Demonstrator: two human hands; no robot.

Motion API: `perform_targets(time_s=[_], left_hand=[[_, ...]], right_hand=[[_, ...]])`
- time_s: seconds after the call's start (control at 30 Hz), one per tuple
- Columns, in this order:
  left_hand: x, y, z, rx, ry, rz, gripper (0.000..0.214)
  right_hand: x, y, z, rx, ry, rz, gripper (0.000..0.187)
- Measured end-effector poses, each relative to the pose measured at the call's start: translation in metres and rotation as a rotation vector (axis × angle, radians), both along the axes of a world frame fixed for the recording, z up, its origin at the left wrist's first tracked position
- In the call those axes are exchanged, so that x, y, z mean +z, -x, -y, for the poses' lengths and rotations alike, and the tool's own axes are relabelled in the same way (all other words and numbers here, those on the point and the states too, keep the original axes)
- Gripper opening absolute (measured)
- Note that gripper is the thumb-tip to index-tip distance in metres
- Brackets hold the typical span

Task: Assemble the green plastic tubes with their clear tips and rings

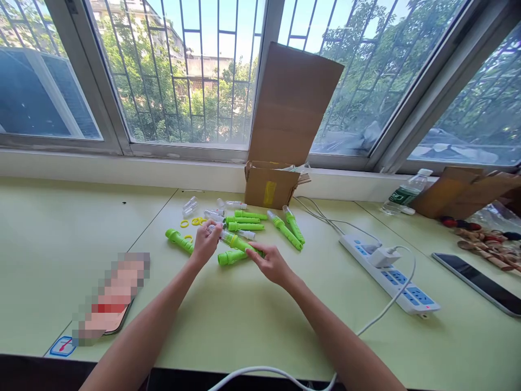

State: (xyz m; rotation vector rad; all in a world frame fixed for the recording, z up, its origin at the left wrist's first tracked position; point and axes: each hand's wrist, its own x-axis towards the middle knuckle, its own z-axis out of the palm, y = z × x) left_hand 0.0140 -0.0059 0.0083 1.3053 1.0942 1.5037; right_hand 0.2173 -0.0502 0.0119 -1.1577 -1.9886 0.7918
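Note:
Between my hands is a green plastic tube (240, 244) with a clear plastic end piece (226, 235). My left hand (207, 242) is closed around the clear end. My right hand (272, 263) pinches the green body near its other end. Just below it lies a green tube with a threaded end (228, 257), partly hidden by the held one. Another green tube (179, 240) rests left of my left hand. Behind my hands are several green tubes (246, 220), clear plastic pieces (190, 206) and yellow rings (198, 221). Two green tubes with clear ends (288, 232) lie to the right.
An open cardboard box (266, 184) stands against the window sill. To the right are a white power strip (391, 277) with cables, a dark phone (478, 282), a water bottle (407, 193) and wooden-looking pieces (488, 247). A second phone (114, 298), blurred out, lies at left.

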Motion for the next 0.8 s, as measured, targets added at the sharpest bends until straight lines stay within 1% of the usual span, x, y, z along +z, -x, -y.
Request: perform_targets(time_s=[0.1, 0.17, 0.2, 0.23, 0.27, 0.3, 0.33, 0.37, 0.4, 0.5, 0.57, 0.63, 0.7, 0.73, 0.8], left_hand=[[0.005, 0.0, 0.005, -0.017, -0.051, -0.027, 0.031], [0.008, -0.002, 0.009, -0.022, -0.069, -0.057, 0.031], [0.009, -0.004, 0.01, -0.017, -0.073, -0.072, 0.03], [0.01, -0.006, 0.012, -0.006, -0.073, -0.081, 0.029], [0.01, -0.008, 0.013, 0.008, -0.07, -0.081, 0.028], [0.011, -0.009, 0.014, 0.021, -0.067, -0.073, 0.027], [0.01, -0.01, 0.014, 0.033, -0.063, -0.054, 0.027], [0.01, -0.01, 0.014, 0.04, -0.058, -0.029, 0.028], [0.01, -0.01, 0.013, 0.043, -0.049, -0.005, 0.029], [0.008, -0.009, 0.011, 0.03, 0.015, 0.026, 0.034], [0.007, -0.009, 0.011, -0.01, 0.094, 0.011, 0.037], [0.006, -0.01, 0.011, -0.051, 0.183, -0.006, 0.04], [0.006, -0.012, 0.012, -0.052, 0.245, -0.008, 0.04], [0.006, -0.013, 0.011, -0.037, 0.256, -0.003, 0.039], [0.006, -0.013, 0.01, 0.001, 0.239, 0.015, 0.035]], right_hand=[[0.005, -0.006, -0.004, 0.157, 0.428, -0.261, 0.046], [0.009, -0.013, -0.007, 0.24, 0.699, -0.342, 0.046], [0.011, -0.016, -0.008, 0.266, 0.782, -0.352, 0.047], [0.012, -0.019, -0.008, 0.279, 0.818, -0.35, 0.048], [0.012, -0.02, -0.008, 0.274, 0.809, -0.339, 0.049], [0.012, -0.02, -0.008, 0.258, 0.757, -0.315, 0.049], [0.011, -0.018, -0.008, 0.224, 0.663, -0.278, 0.049], [0.009, -0.016, -0.007, 0.169, 0.519, -0.231, 0.048], [0.006, -0.013, -0.006, 0.093, 0.335, -0.172, 0.047], [-0.003, -0.01, -0.006, -0.113, -0.183, 0.103, 0.038], [-0.007, -0.013, -0.008, -0.192, -0.446, 0.293, 0.036], [-0.008, -0.019, -0.01, -0.234, -0.639, 0.437, 0.033], [-0.007, -0.023, -0.011, -0.245, -0.774, 0.528, 0.03], [-0.006, -0.024, -0.011, -0.243, -0.819, 0.558, 0.03], [-0.005, -0.022, -0.009, -0.233, -0.857, 0.599, 0.031]])
